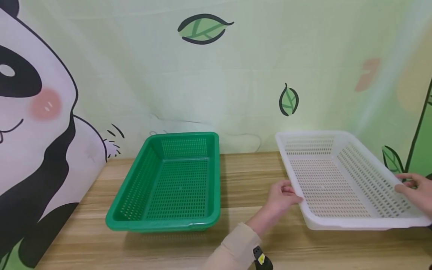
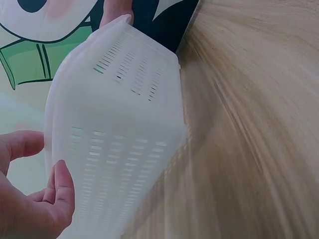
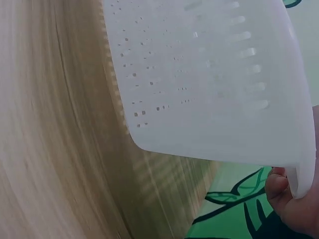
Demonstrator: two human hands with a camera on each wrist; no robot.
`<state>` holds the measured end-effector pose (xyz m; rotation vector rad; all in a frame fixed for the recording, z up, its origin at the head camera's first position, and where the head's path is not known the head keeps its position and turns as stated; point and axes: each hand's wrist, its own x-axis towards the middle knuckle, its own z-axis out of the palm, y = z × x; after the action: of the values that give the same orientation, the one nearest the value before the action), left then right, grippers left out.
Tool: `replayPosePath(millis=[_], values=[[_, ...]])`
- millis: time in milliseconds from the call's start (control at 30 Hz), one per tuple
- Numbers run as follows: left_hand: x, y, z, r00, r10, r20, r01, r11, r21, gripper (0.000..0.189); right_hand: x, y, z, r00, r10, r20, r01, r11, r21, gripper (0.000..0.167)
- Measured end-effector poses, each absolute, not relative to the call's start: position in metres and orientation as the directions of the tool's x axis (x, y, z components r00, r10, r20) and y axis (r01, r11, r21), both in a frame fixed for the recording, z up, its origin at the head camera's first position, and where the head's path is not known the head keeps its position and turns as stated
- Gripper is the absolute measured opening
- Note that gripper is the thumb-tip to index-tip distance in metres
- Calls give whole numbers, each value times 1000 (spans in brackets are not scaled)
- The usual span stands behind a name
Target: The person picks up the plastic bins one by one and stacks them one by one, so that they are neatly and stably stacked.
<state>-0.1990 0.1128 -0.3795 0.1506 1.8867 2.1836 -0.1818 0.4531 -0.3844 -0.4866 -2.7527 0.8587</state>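
A shallow white plastic basket (image 1: 324, 183) with slotted sides and floor is at the right of the head view. My left hand (image 1: 281, 195) pinches its near left rim. The left wrist view shows the thumb of that hand (image 2: 37, 194) at the rim, with the fingers along the outer wall. On the opposite side, my right hand (image 1: 416, 191) grips the right rim, partly cut off by the frame edge. In the right wrist view, fingers curl round the basket's rim (image 3: 301, 184) at a corner. Whether the basket's bottom touches the table cannot be told.
A green plastic basket (image 1: 175, 187) of similar shape stands on the wooden table (image 1: 246, 180) to the left. Behind rises a pale green cloth backdrop (image 1: 243, 86) printed with leaves and a panda.
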Motion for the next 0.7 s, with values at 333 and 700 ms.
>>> replayPosePath(millis=[333,700], values=[[-204,95,-367,-964,259,-60,-99,-141,985,43,-176,432,-374,-933,335,129,183,754,-631,52],[-206,74,-356,-969,241,-57,-92,-134,987,45,-181,412,-356,-946,301,119,163,761,-628,55]])
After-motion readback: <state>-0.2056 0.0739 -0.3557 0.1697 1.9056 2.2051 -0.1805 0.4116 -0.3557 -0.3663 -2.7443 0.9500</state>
